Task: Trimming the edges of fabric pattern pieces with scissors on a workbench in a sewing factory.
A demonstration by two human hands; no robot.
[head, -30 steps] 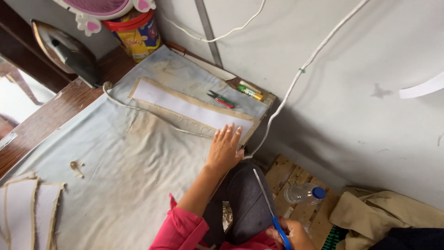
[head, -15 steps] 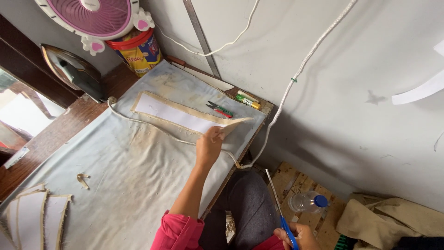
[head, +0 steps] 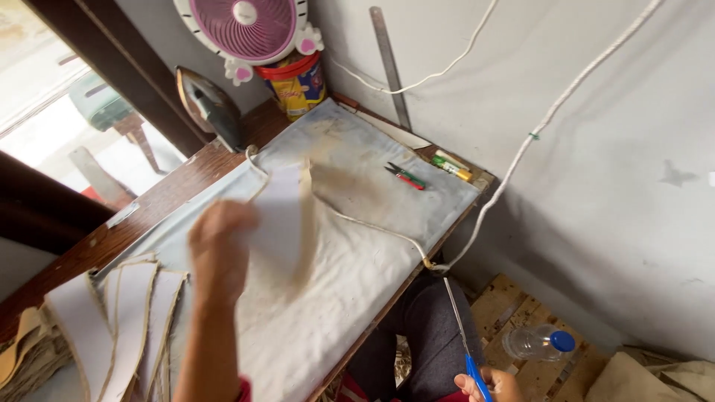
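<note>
White fabric strip with tan edging [head: 287, 216]: half a second ago it lay flat at the far end of the padded board; now it is lifted clear, blurred, carried toward the near left. Left hand [head: 217, 249] is closed around its lower end. Judgement: the strip is being moved toward the stack of similar pieces [head: 112, 316] at near left. Right hand [head: 488, 385], low beside the board edge, stays curled round blue-handled scissors [head: 463, 339], blades pointing up. Thread snips [head: 404, 176] unmoved at far right.
</note>
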